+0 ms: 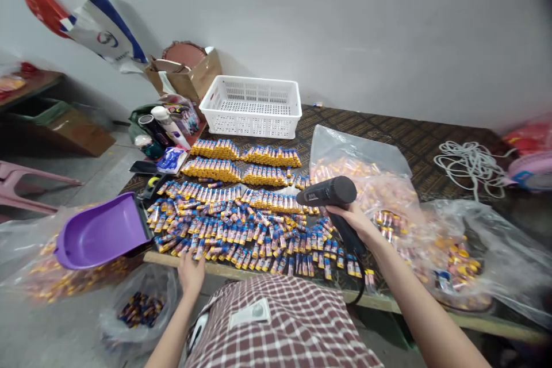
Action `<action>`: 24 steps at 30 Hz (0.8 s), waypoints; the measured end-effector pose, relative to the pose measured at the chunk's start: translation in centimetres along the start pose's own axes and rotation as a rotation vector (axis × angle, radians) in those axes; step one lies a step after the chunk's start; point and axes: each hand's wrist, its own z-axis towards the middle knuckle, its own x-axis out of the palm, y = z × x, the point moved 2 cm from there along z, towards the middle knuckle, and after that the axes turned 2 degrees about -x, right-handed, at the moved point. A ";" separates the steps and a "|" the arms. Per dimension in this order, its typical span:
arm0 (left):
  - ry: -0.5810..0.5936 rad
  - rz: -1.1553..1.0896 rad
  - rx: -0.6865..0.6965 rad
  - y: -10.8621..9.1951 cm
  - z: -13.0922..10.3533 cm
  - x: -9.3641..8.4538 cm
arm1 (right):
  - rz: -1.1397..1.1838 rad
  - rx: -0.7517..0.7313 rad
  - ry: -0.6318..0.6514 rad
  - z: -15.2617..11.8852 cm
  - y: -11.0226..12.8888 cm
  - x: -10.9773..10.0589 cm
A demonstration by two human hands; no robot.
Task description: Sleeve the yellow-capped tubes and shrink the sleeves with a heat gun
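Note:
My right hand [360,223] is wrapped round the handle of a black hair dryer [321,192], its nozzle pointing left above the table. Below it spread many small yellow-and-blue tubes [254,230] with printed labels, like small bottles. Toward the back they stand packed in rows [211,169]; nearer the front they lie loose and tilted. At the front edge, my left hand [191,273] rests with fingers spread, their tips touching the nearest tubes. It grips nothing that I can see.
A white plastic basket [252,126] stands behind the rows. Clear bags of small parts [366,184] lie to the right, near a white rope bundle [472,167]. A purple scoop [103,230] and a bag of dark pieces [140,310] are at left. Bottles [155,129] stand nearby.

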 end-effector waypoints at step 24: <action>0.066 -0.126 0.391 -21.6 5.5 6.0 | 0.005 -0.001 0.034 2.7 5.3 -1.4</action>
